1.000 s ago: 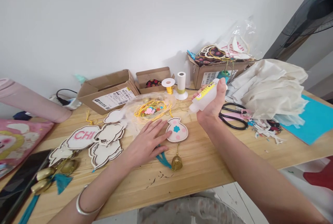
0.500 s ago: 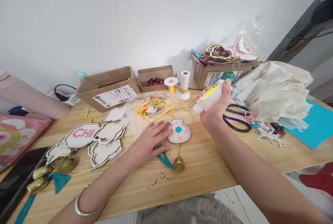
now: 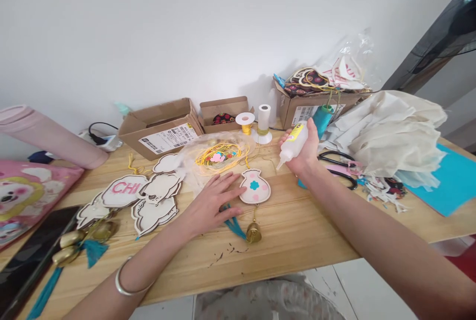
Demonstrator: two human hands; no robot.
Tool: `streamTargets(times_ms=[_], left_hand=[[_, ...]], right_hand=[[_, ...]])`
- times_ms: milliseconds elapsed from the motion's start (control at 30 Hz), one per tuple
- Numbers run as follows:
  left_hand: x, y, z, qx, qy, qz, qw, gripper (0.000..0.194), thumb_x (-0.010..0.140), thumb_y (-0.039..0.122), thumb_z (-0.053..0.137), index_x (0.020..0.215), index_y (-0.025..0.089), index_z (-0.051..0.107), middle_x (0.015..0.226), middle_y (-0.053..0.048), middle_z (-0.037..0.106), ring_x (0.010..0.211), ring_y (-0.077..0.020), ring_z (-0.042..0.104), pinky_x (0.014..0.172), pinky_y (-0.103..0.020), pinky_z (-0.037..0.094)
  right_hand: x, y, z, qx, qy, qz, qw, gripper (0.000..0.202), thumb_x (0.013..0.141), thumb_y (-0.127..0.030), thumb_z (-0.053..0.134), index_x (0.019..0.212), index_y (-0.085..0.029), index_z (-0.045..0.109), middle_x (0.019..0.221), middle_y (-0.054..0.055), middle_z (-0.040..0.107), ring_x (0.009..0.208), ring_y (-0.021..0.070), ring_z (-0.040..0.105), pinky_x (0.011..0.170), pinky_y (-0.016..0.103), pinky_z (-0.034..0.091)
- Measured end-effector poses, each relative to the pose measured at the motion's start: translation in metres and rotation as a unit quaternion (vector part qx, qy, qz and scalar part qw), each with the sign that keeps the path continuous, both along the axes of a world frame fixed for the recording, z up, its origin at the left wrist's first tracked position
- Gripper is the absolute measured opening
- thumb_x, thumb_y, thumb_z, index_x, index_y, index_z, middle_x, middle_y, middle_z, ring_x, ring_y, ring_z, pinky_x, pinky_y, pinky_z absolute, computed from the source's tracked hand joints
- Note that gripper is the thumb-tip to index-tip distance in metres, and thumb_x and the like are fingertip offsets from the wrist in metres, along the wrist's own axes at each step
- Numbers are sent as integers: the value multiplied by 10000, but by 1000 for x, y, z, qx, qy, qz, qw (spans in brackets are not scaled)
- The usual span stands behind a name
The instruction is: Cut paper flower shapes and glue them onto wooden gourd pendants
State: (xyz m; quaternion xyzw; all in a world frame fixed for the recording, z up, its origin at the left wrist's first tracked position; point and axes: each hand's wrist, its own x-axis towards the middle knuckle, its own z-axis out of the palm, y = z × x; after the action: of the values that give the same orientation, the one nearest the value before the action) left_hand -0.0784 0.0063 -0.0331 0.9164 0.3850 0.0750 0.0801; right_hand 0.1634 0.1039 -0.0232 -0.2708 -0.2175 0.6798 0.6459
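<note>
My left hand (image 3: 213,203) lies flat with its fingers spread, its fingertips at the left edge of a pouch-shaped white ornament (image 3: 255,187) with a blue flower and pink dots. A brass bell (image 3: 254,232) hangs off the ornament's lower end, and a teal tassel (image 3: 235,225) lies partly under my left thumb. Above and right of the ornament, my right hand (image 3: 307,151) is wrapped round a translucent squeeze bottle (image 3: 294,142) with a yellow label. The bottle tilts, its thin nozzle pointing down and left, apart from the ornament.
Behind are cardboard boxes (image 3: 165,134), a yellow thread spool (image 3: 245,123), a white spool (image 3: 264,122) and coiled yellow cord (image 3: 219,156). More white ornaments (image 3: 122,190) and bells (image 3: 70,245) lie left. Black scissors (image 3: 340,176), pale cloth (image 3: 397,136) and blue sheets (image 3: 442,181) are right.
My right hand has lowered a little with the bottle, whose nozzle now points more steeply down. The teal thread spool behind it shows more. My left hand has stayed beside the ornament.
</note>
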Motion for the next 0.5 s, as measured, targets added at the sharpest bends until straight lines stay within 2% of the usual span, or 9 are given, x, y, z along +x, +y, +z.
streamTargets(times_ms=[133,333,500], left_hand=[[0,1,-1,-1,-9,-4,1000,463,862,420,482,1278,219,490,1398,-158,400,1301,-290,343,1022,-548,289],[0,2,0,-5,-5,-1,1000,443,850,413,507,1258,239,510,1402,-139,400,1300,-293,342,1028,-542,284],[-1,1,0,-4,-7,0,1000,478,843,413,519,1289,247,473,1409,-125,394,1300,-282,343,1041,-525,274]], right_hand=[[10,-9,-2,-85,96,53,990,491,673,-682,506,621,-196,464,504,-32,445,429,72,426,369,191,395],[9,-9,2,-103,120,94,983,539,667,-725,477,607,-191,448,492,-31,445,406,68,424,339,177,389],[8,-4,-3,-107,123,114,980,540,677,-727,464,628,-190,460,512,-25,457,425,73,429,352,183,406]])
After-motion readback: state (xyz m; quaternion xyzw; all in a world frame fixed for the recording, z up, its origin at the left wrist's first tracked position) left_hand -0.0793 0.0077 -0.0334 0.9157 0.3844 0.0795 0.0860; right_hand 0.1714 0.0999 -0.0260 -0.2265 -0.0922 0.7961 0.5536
